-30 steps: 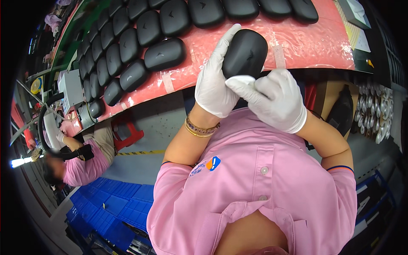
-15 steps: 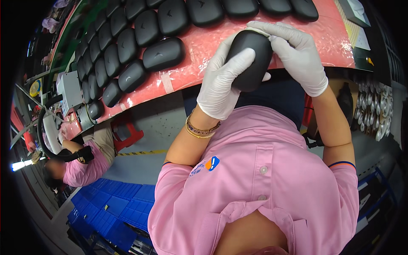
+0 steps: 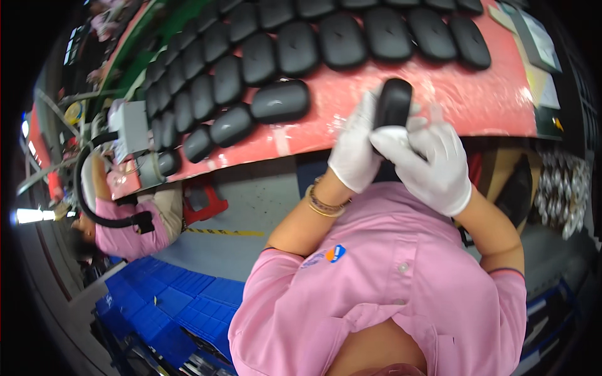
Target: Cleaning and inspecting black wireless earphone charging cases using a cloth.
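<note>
A smooth black rounded case (image 3: 394, 105) is held up over the front edge of the bench, turned so its narrow side faces me. My left hand (image 3: 355, 153), in a white glove, is closed along the case's left side; part of its fingers is hidden behind it. Around the lower end of the case wraps my right hand (image 3: 437, 164), also white-gloved, with its thumb side across the near face. Beyond both hands, similar black cases (image 3: 342, 42) lie in rows on the pink plastic-wrapped bench top (image 3: 351, 81).
One case (image 3: 281, 101) lies closest to the bench's front edge on the left. A grey box (image 3: 132, 127) stands at the far left, near a seated person in pink (image 3: 135, 232). Blue bins (image 3: 182, 294) are at lower left; clear shiny parts (image 3: 562, 194) hang at right.
The held case has turned from its broad face to its narrow side. My right hand has moved from its upper right corner down to its lower end. The whole view has shifted.
</note>
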The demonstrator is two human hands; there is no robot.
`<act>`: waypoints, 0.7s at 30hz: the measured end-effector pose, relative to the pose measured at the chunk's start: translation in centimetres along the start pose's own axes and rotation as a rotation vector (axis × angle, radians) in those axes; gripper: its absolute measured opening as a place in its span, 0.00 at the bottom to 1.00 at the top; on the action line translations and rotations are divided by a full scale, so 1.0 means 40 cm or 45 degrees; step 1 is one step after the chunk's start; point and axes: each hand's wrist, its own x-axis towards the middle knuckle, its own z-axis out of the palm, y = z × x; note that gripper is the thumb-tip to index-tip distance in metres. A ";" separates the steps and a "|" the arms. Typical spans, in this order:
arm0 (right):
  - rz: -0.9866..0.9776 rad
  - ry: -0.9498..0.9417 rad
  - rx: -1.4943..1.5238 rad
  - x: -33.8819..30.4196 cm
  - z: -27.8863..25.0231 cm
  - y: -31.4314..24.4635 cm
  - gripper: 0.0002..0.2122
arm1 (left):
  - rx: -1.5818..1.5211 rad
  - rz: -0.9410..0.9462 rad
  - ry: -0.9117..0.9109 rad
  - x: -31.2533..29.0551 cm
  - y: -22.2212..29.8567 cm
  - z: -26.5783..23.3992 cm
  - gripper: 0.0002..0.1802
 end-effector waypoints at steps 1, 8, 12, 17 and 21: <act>-0.015 0.000 -0.021 -0.011 0.003 -0.008 0.22 | -0.073 -0.010 -0.042 -0.005 0.004 0.015 0.38; -0.197 -0.023 -0.118 -0.027 0.010 -0.027 0.20 | -0.581 -0.207 -0.315 -0.015 0.023 0.002 0.42; 0.000 0.060 0.017 0.000 0.006 -0.017 0.23 | -0.825 -0.178 -0.496 -0.030 0.044 -0.005 0.37; 0.100 -0.055 -0.104 0.042 -0.031 0.089 0.25 | -0.572 -0.195 -0.196 -0.022 0.041 0.000 0.36; 0.404 -0.154 0.016 0.023 -0.073 0.120 0.21 | -0.688 -0.270 -0.282 -0.039 0.051 0.010 0.40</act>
